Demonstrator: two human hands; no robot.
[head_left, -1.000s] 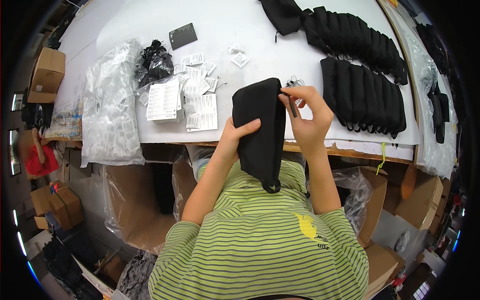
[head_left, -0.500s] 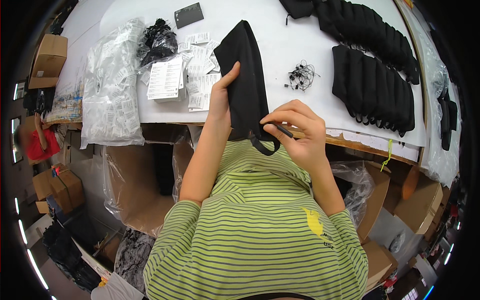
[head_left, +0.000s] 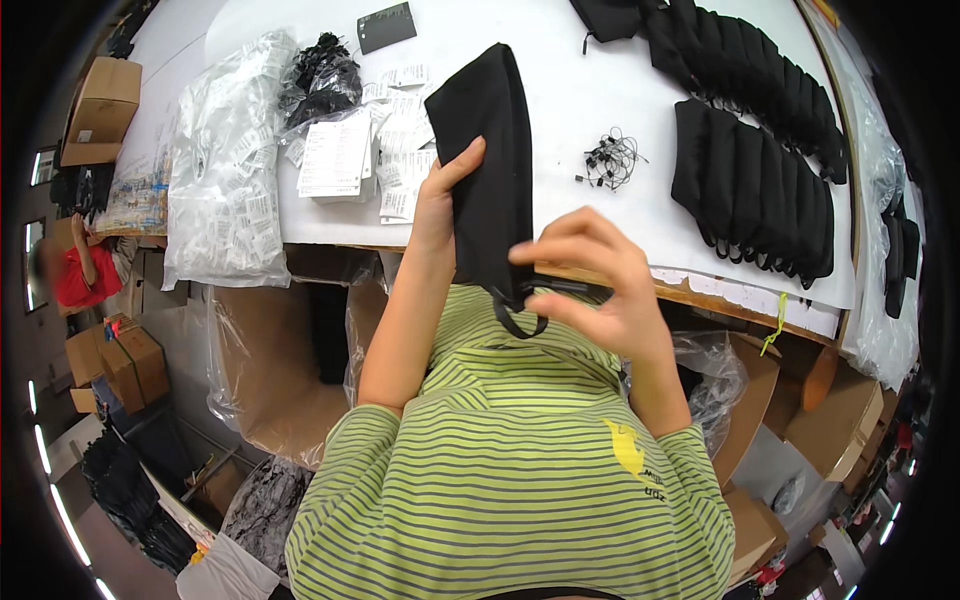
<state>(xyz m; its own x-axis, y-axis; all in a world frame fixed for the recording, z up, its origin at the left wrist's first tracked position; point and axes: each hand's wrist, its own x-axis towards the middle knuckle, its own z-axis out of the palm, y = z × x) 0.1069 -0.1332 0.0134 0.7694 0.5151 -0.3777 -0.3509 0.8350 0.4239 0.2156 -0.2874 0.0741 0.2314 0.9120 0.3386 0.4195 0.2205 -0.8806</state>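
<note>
A black fabric pouch (head_left: pixel 488 170) hangs upright in front of me, over the table's near edge. My left hand (head_left: pixel 440 205) grips its left side, thumb across the front and the other fingers hidden behind. At the pouch's lower end are a small black loop (head_left: pixel 522 328) and a dark zipper pull (head_left: pixel 562 285) sticking out to the right. My right hand (head_left: pixel 600 285) is beside that end, slightly blurred. Its thumb and index finger are spread apart, with the pull showing in the gap; the index fingertip is at the pouch's edge.
Black pouches (head_left: pixel 755 190) stand in rows on the right of the white table (head_left: pixel 570 90). Thin black strings (head_left: pixel 612 160) lie nearer. To the left are stacked white cards (head_left: pixel 335 160), loose labels (head_left: pixel 400 160), a clear bag of labels (head_left: pixel 225 170) and a dark card (head_left: pixel 386 28). Cardboard boxes (head_left: pixel 280 370) stand below.
My right thumb and index finger have parted from the zipper pull they pinched. The pouch's lower end has dropped slightly toward me. My left hand keeps its grip.
</note>
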